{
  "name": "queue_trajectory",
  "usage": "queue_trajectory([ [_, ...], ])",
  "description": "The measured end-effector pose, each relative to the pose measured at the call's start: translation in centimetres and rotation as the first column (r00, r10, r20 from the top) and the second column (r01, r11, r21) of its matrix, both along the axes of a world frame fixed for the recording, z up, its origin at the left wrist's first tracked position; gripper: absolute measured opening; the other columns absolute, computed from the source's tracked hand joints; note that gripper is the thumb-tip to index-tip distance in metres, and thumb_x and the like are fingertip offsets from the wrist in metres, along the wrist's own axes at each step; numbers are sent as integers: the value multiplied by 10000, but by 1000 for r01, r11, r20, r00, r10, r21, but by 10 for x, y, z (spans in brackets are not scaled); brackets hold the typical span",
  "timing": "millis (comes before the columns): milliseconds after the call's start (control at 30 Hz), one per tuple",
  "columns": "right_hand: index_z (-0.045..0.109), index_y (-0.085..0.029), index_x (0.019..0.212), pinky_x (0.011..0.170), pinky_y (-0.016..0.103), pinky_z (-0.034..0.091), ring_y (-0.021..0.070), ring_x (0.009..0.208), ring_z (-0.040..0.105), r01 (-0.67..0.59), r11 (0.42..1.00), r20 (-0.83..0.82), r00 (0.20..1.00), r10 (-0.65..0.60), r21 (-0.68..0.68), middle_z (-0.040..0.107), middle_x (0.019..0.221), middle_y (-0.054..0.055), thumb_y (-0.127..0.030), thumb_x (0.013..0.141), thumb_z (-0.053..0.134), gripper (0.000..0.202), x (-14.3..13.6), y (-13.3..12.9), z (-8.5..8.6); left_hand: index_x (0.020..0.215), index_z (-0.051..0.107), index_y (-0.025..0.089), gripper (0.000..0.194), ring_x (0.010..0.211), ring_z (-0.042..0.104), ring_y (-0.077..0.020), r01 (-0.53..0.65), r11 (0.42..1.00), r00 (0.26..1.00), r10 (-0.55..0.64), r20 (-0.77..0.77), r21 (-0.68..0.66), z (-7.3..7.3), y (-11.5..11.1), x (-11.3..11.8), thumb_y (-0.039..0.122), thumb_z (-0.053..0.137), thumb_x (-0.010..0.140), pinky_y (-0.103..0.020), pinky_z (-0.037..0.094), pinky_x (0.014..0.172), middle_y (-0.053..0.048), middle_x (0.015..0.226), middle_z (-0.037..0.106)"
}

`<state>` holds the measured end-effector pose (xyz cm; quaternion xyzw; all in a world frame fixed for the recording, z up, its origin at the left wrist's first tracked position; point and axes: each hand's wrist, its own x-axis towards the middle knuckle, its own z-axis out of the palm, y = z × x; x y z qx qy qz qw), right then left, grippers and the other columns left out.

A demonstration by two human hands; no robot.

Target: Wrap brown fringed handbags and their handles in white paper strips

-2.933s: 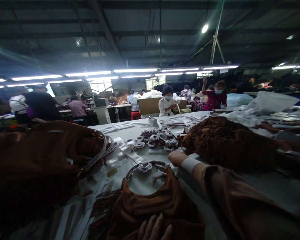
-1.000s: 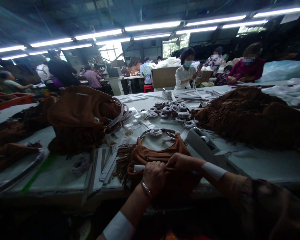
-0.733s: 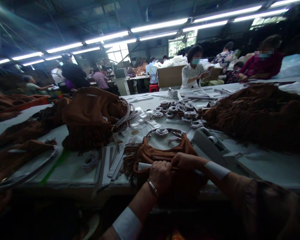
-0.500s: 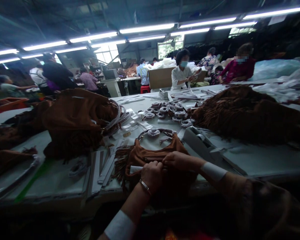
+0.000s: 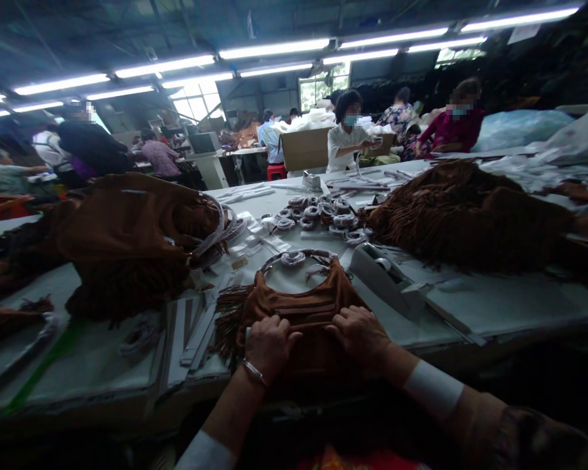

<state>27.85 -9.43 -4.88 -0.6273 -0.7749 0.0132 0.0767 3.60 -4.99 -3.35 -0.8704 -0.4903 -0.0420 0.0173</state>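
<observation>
A brown fringed handbag (image 5: 306, 301) lies at the table's front edge, its curved, plastic-wrapped handle (image 5: 318, 253) pointing away from me. My left hand (image 5: 270, 344) grips the left side of the bag, fingers curled over the material and thumb pointing inward. On the bag's right side, my right hand (image 5: 360, 334) holds it the same way. A zipped opening runs across the bag above both hands. Fringe (image 5: 230, 313) spreads out on the left. What lies under my palms is hidden, and the lower part of the bag is dark.
Brown bags are piled at left (image 5: 127, 228) and right (image 5: 480, 222). Several wrapped coils (image 5: 318, 212) lie mid-table. A grey tape dispenser (image 5: 385, 274) stands beside the bag; pale strips (image 5: 196, 333) lie to its left. Across the table, a person in white (image 5: 345, 140) works.
My hands were close together at the bag's middle; now they are apart, one on each side. A white strip by my left hand is now mostly covered. The view has shifted slightly.
</observation>
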Motion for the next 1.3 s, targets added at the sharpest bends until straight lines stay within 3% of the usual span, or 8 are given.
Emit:
queue_trajectory([
  [300,721,-202,882,764,318,405,227,856,653,-21,999,6,1000,21,-40,726,886,84,-430,1015,444,383,2,7,-3,842,646,197,377,886,619,-212,-67,994,998,65,-27,-88,-9,7,-33,431,409,1018,-316,427,772,-52,913,682],
  [433,727,-189,901,729,292,444,219,841,683,-20,998,15,1000,21,-62,738,891,88,-420,1019,433,393,2,9,-3,911,655,202,385,854,657,-227,-143,962,988,124,-94,-232,6,16,-21,498,425,996,-323,463,744,-66,915,703],
  [533,730,-180,900,719,287,457,219,835,695,-30,997,22,999,31,-70,741,889,90,-411,1016,441,388,2,11,-4,1039,651,179,341,987,635,-302,-239,963,969,229,-88,-127,23,11,-9,487,603,901,-408,487,828,-122,1020,685],
  [633,731,-185,905,709,289,454,216,815,694,-39,997,39,998,42,-65,735,886,84,-414,1019,428,397,3,11,-4,1093,667,197,229,1144,561,-294,-14,1000,998,15,54,-11,26,-1,3,313,613,903,-441,443,985,-122,1151,642],
  [767,723,-176,907,778,327,440,229,869,661,-51,999,72,996,52,-9,717,904,104,-361,1010,451,345,1,3,4,1261,637,217,397,1123,568,-242,362,926,903,-320,287,-104,5,-13,4,308,638,874,-388,455,1017,-98,1227,623],
  [900,694,-159,1117,947,414,391,288,1064,593,-78,992,32,997,75,100,689,1094,146,-392,955,546,321,-13,-19,10,1360,581,211,590,1207,519,-297,376,918,899,-327,292,-130,-2,-19,-2,378,681,803,-469,413,1071,-129,1329,568],
  [1067,489,-156,1450,1131,560,195,414,1394,339,-60,991,-47,997,66,118,400,1520,235,-577,809,639,781,-43,-47,-14,1432,497,224,777,1296,474,-322,366,909,920,-323,221,-198,8,-25,0,447,702,716,-554,244,1180,-137,1405,522],
  [1300,427,-51,1480,1178,578,114,456,1478,155,-17,996,-79,997,24,90,270,1571,299,-366,743,655,834,-66,-48,-41,1470,431,199,882,1427,330,-370,261,937,962,-231,146,-232,2,-39,6,464,692,671,-583,104,1212,-170,1499,439],
])
